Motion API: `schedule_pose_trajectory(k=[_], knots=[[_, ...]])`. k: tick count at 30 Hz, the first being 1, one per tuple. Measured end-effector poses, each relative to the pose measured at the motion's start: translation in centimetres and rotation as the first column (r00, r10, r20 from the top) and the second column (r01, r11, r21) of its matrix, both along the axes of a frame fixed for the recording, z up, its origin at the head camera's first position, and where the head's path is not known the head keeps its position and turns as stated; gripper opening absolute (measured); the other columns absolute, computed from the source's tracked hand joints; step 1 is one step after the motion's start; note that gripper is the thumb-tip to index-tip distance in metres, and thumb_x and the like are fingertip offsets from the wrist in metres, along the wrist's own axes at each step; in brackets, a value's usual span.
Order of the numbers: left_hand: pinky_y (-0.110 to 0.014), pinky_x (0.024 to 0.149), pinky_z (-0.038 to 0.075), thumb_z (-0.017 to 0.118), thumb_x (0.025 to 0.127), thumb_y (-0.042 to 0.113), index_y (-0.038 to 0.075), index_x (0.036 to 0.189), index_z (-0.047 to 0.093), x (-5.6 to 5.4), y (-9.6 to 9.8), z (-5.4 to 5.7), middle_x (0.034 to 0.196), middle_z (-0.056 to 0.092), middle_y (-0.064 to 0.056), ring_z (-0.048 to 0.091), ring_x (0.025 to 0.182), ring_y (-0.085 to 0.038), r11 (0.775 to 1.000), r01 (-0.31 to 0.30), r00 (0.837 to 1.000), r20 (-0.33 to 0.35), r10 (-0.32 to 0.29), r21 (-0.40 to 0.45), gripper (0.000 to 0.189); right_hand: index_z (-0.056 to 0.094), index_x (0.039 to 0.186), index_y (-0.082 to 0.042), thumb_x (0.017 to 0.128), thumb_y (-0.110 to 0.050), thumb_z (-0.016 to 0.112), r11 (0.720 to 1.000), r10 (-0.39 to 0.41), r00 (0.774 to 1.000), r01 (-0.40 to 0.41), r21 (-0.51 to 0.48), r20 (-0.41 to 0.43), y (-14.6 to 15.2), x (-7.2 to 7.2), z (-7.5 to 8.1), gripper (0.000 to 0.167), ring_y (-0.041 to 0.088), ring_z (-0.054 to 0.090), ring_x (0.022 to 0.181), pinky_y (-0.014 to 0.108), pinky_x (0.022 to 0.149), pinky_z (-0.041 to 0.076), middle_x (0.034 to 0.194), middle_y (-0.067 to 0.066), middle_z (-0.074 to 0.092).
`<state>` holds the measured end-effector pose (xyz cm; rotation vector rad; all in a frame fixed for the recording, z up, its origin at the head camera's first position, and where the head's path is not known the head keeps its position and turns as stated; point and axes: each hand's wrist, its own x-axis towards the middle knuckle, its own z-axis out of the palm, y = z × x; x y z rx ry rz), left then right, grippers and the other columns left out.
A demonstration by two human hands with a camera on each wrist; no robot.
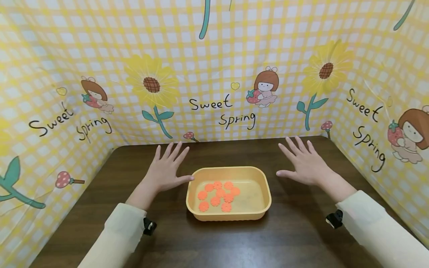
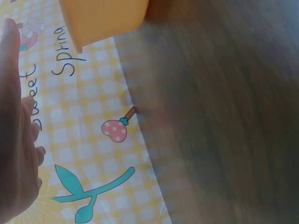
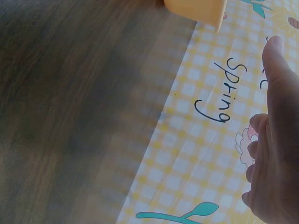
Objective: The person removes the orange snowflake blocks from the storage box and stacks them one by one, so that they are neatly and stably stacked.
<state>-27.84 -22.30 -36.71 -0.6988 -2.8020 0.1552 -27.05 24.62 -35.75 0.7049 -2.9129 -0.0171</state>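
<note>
In the head view a yellow plastic tray [image 1: 229, 216] stands on the dark table. Several orange flower-shaped discs [image 1: 215, 201], scalloped at the edge, lie inside it, mostly towards its left half. To the tray's left my left hand [image 1: 164, 171] is spread with straight fingers, its thumb tip overlapping the tray's rim in this view; whether it touches cannot be told. My right hand [image 1: 306, 165] is spread likewise, off to the tray's right and apart from it. Both wrist views show a corner of the tray [image 2: 105, 21] and a hand holding nothing.
A dark wooden table [image 1: 228, 245] extends around the tray. Behind it and along both sides hangs a yellow-and-white checked cloth [image 1: 214, 74] printed with sunflowers and lettering. Each pale sleeve carries a small black device [image 1: 149, 226] near the wrist.
</note>
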Motion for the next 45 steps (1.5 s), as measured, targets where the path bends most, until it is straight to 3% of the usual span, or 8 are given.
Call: schedule_pose_trajectory(k=[6, 11, 20, 24, 29, 35, 40, 45], knots=[[-0.063, 0.111, -0.001, 0.045, 0.085, 0.076, 0.02, 0.157, 0.012, 0.6, -1.1, -0.4, 0.161, 0.007, -0.011, 0.007, 0.145, -0.036, 0.998, 0.059, 0.998, 0.004, -0.059, 0.022, 0.097, 0.017, 0.157, -0.014, 0.088, -0.07, 0.049, 0.996, 0.076, 0.997, -0.076, -0.047, -0.014, -1.0, 0.3, 0.3, 0.094, 0.041, 0.0, 0.144, 0.063, 0.111, 0.004, 0.16, 0.017, 0.006], [-0.063, 0.111, 0.002, 0.049, 0.088, 0.07, 0.022, 0.158, 0.01, 1.6, -1.9, -0.9, 0.161, 0.009, -0.011, 0.011, 0.145, -0.036, 0.988, 0.069, 0.995, 0.062, -0.078, 0.137, 0.093, 0.02, 0.156, -0.014, 0.089, -0.063, 0.055, 0.985, 0.156, 0.987, -0.158, -0.073, -0.036, -2.3, 0.7, 0.3, 0.09, 0.042, 0.007, 0.144, 0.062, 0.111, 0.009, 0.159, 0.017, 0.012], [-0.061, 0.112, 0.011, 0.059, 0.087, 0.062, 0.022, 0.157, 0.014, 3.1, -2.1, -1.8, 0.159, 0.02, -0.01, 0.025, 0.142, -0.032, 0.928, 0.04, 0.987, 0.131, -0.095, 0.371, 0.092, 0.025, 0.155, -0.014, 0.089, -0.057, 0.06, 0.94, 0.283, 0.958, -0.285, -0.189, -0.035, -4.9, 1.2, 0.0, 0.086, 0.039, 0.02, 0.142, 0.058, 0.112, 0.019, 0.157, 0.017, 0.023], [-0.06, 0.109, 0.022, 0.065, 0.087, 0.056, 0.02, 0.156, 0.019, 3.5, -1.9, -2.2, 0.158, 0.024, -0.009, 0.028, 0.141, -0.032, 0.87, 0.022, 0.979, 0.167, -0.119, 0.493, 0.091, 0.03, 0.154, -0.014, 0.088, -0.061, 0.058, 0.922, 0.288, 0.958, -0.278, -0.271, -0.001, -6.0, 1.5, -0.1, 0.085, 0.037, 0.029, 0.139, 0.057, 0.108, 0.029, 0.154, 0.016, 0.03], [-0.06, 0.104, 0.033, 0.072, 0.086, 0.045, 0.017, 0.155, 0.026, 3.8, -1.6, -2.8, 0.154, 0.031, -0.012, 0.034, 0.136, -0.036, 0.762, -0.019, 0.957, 0.232, -0.174, 0.647, 0.087, 0.038, 0.15, -0.013, 0.087, -0.057, 0.063, 0.881, 0.312, 0.95, -0.281, -0.38, 0.022, -7.5, 1.6, -0.4, 0.081, 0.029, 0.039, 0.135, 0.05, 0.104, 0.038, 0.15, 0.01, 0.039], [-0.058, 0.095, 0.043, 0.075, 0.086, 0.033, 0.013, 0.151, 0.035, 4.0, -0.9, -3.7, 0.146, 0.043, -0.015, 0.051, 0.122, -0.039, 0.656, -0.033, 0.942, 0.242, -0.231, 0.754, 0.078, 0.047, 0.144, -0.012, 0.086, -0.047, 0.071, 0.792, 0.373, 0.925, -0.274, -0.546, 0.077, -9.0, 1.4, -1.3, 0.072, 0.025, 0.05, 0.125, 0.048, 0.1, 0.043, 0.14, 0.008, 0.051], [-0.042, 0.084, 0.054, 0.074, 0.088, 0.022, 0.009, 0.148, 0.038, 4.1, -0.4, -4.3, 0.139, 0.048, -0.02, 0.058, 0.113, -0.034, 0.569, -0.098, 0.922, 0.289, -0.256, 0.816, 0.072, 0.051, 0.14, -0.006, 0.088, -0.041, 0.071, 0.722, 0.424, 0.896, -0.245, -0.646, 0.134, -10.0, 1.1, -2.3, 0.066, 0.028, 0.057, 0.113, 0.047, 0.089, 0.049, 0.131, 0.016, 0.056], [-0.035, 0.083, 0.054, 0.074, 0.088, 0.016, 0.003, 0.146, 0.039, 4.4, 0.0, -4.6, 0.135, 0.05, -0.024, 0.058, 0.11, -0.033, 0.518, -0.163, 0.907, 0.335, -0.256, 0.84, 0.069, 0.051, 0.137, 0.0, 0.088, -0.032, 0.072, 0.688, 0.454, 0.865, -0.188, -0.701, 0.214, -11.0, 1.0, -3.0, 0.062, 0.03, 0.058, 0.111, 0.043, 0.086, 0.052, 0.131, 0.02, 0.056]])
